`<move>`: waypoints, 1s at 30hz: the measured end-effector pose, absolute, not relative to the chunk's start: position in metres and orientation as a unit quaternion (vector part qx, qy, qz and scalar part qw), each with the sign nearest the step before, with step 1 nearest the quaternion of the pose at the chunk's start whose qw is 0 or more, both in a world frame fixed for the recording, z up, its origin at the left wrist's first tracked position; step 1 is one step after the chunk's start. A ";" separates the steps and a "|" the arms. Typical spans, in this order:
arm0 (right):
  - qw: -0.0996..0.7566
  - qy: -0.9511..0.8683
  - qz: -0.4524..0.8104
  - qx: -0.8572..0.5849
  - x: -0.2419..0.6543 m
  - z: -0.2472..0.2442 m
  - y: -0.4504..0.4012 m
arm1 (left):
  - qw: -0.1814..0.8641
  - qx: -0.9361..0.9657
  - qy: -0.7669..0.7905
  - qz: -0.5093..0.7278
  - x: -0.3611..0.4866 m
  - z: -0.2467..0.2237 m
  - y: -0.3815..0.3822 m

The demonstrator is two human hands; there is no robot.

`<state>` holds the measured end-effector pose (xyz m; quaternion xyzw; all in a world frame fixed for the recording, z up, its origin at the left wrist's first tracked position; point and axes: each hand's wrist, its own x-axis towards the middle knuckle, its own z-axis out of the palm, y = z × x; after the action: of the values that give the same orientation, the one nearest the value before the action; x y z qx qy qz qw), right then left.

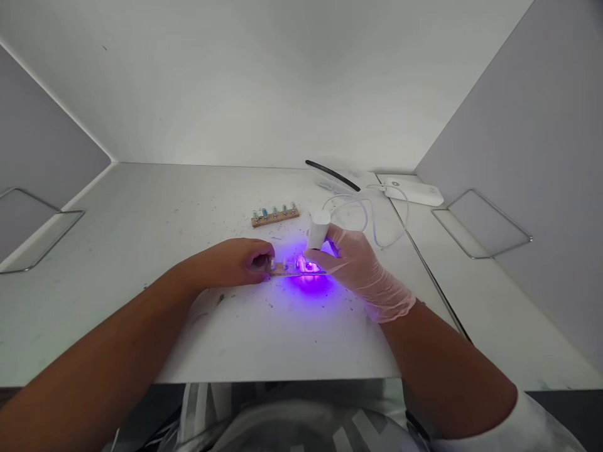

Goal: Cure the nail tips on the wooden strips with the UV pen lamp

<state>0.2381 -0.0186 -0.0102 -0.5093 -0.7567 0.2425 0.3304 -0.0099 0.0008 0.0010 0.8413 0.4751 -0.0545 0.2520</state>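
A small white lamp (318,230) is held upright in my right hand (351,260), which wears a thin pinkish glove. It throws violet light down on the right part of a narrow wooden strip (282,272) with small upright pieces. Bare and ungloved, my left hand (245,261) pinches the left end of that strip. Behind it, a second wooden strip (276,218) carries several small clear and bluish pieces on metallic pegs.
A white cable (374,216) loops to a white power bank (414,191) at the back right. A dark curved bar (332,175) lies near the back wall. Wire frames stand at the left (42,232) and right (485,226). Specks dot the white tabletop (198,207).
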 end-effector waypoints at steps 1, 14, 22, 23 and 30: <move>0.330 -0.756 0.243 -0.510 0.238 -0.010 -0.019 | 0.251 0.841 0.476 -0.056 -0.010 0.001 0.001; 0.334 -0.750 0.257 -0.510 0.238 -0.011 -0.018 | 0.245 0.847 0.469 -0.056 -0.010 0.001 0.001; 0.327 -0.753 0.250 -0.513 0.237 -0.009 -0.019 | 0.258 0.843 0.468 -0.058 -0.010 0.002 0.000; 0.326 -0.754 0.249 -0.513 0.236 -0.009 -0.019 | 0.261 0.841 0.470 -0.058 -0.010 0.002 0.000; 0.321 -0.749 0.256 -0.520 0.237 -0.009 -0.020 | 0.263 0.837 0.476 -0.053 -0.011 0.002 0.000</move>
<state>0.2372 -0.0200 -0.0094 -0.5200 -0.7489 0.2562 0.3213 -0.0106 0.0002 0.0017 0.8374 0.4764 -0.0531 0.2626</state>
